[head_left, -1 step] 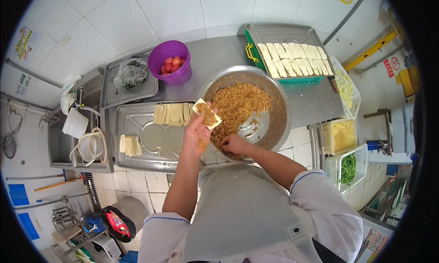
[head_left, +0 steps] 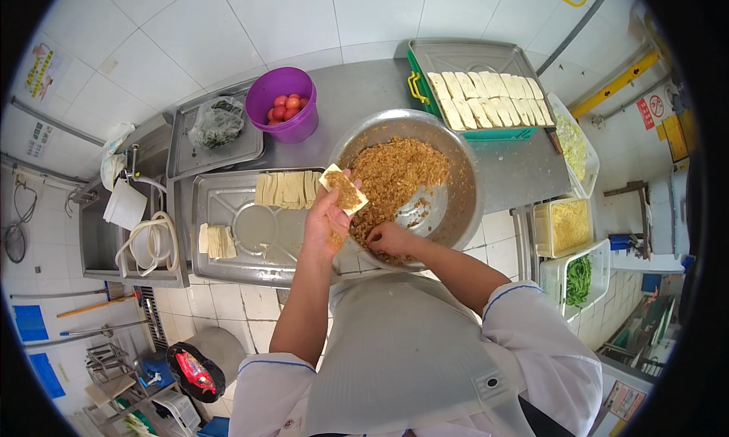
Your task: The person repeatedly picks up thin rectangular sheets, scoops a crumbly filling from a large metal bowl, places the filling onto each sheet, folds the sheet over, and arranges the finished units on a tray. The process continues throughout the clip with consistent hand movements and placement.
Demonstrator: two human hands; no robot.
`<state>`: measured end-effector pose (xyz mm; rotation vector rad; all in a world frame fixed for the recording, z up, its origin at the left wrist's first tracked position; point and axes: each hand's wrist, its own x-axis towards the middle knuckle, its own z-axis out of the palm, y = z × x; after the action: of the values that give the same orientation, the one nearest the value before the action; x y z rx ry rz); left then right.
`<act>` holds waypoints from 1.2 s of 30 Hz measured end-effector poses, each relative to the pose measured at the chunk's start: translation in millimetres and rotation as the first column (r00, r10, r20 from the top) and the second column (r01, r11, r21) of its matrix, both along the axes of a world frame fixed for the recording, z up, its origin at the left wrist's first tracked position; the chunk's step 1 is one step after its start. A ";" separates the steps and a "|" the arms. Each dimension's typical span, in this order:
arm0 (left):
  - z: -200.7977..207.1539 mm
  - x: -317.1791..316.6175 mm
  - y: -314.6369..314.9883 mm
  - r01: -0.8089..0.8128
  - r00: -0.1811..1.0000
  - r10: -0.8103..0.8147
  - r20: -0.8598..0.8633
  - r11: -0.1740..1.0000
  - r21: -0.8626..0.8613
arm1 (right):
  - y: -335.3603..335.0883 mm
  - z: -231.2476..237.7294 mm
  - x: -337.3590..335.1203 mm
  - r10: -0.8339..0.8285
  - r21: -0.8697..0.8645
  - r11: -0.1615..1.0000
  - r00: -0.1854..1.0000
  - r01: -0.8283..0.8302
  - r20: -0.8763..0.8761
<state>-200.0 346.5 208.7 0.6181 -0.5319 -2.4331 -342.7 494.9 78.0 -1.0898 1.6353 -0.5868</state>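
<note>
On my left hand [head_left: 328, 218] lies a pale, flat rectangle of tofu sheet [head_left: 355, 206], gripped at its near-left edge and smeared with brown minced filling. Crumbs of that filling stick to my palm. My right hand [head_left: 389, 239] reaches into the big steel bowl [head_left: 468, 201] at its near side. Its fingers are curled down into the filling [head_left: 399, 166], and their tips are hidden. To the left, a steel tray [head_left: 292, 255] carries a row of pale sheets [head_left: 287, 189] and a smaller stack [head_left: 217, 241].
Behind the bowl at right, a tray [head_left: 486, 55] of neatly lined pale pieces rests on a green crate [head_left: 497, 135]. A purple bucket [head_left: 282, 126] of tomatoes and a bagged dark vegetable [head_left: 216, 123] stand back left. Baskets with greens [head_left: 579, 280] flank the right; a sink [head_left: 102, 228] is far left.
</note>
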 end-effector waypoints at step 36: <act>4.1 -19.7 29.1 0.137 0.987 -0.134 0.090 0.990 -0.035 | -17.3 168.8 -26.8 -0.413 -0.465 0.790 0.907 0.400 0.078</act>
<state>-219.7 375.7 212.8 0.6942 -0.6787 -2.5237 -369.5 477.6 246.8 -1.0845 1.8161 -1.3199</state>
